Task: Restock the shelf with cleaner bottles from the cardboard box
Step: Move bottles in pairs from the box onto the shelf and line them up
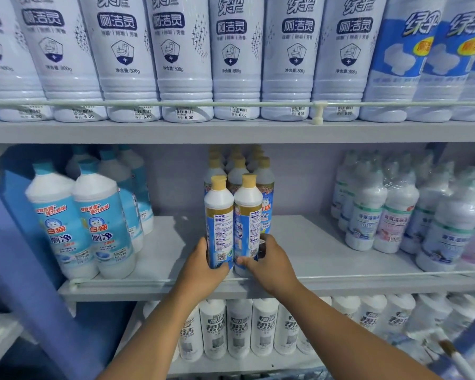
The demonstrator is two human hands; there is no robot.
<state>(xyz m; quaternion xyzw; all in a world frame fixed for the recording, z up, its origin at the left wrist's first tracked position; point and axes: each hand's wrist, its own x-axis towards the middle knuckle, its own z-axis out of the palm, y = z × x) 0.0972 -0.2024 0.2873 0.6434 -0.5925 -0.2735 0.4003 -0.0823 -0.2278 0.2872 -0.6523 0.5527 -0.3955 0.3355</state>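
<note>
Gripping low, head view: the left hand (203,266) wraps the left yellow-capped bottle (219,223) and the right hand (266,260) wraps the right yellow-capped bottle (248,226), both standing at the middle shelf (327,283) front, just ahead of the matching row (237,165); best slid back together, upright, until touching that row

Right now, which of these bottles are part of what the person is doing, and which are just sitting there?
Part of the job:
left hand gripping left yellow-capped bottle
right hand gripping right yellow-capped bottle
middle shelf
yellow-capped row behind

Just there:
teal-capped bottles
top-shelf white bottles
wrapped bottles
bottom-shelf white bottles
</note>
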